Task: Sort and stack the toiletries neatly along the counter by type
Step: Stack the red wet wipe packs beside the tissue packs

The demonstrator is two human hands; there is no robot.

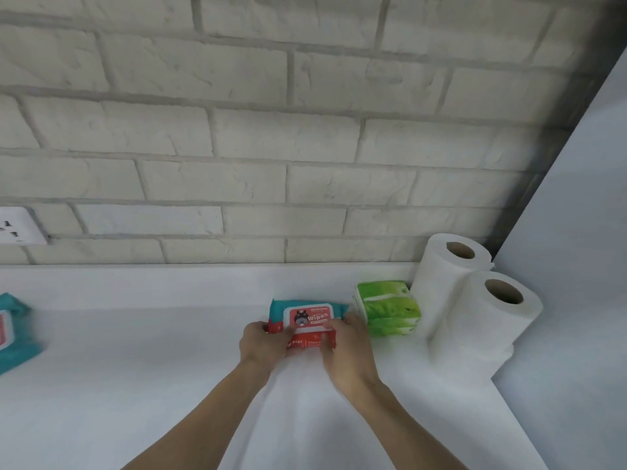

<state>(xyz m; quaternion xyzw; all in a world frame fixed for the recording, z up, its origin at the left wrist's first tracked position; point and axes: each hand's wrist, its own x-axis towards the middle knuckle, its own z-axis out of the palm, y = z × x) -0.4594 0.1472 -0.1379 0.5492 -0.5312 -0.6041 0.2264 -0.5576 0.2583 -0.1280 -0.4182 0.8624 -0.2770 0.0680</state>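
A teal and red pack of baby wipes lies flat on the white counter, near the back wall. My left hand grips its left end and my right hand grips its right front corner. Right of it, almost touching, stand stacked green tissue packs. Two white paper rolls stand upright in the right corner, one behind the other. A second teal wipes pack lies at the far left edge of the view, partly cut off.
A pale brick wall rises directly behind the counter. A white wall socket sits low on the left. A grey panel bounds the counter on the right, beside the rolls.
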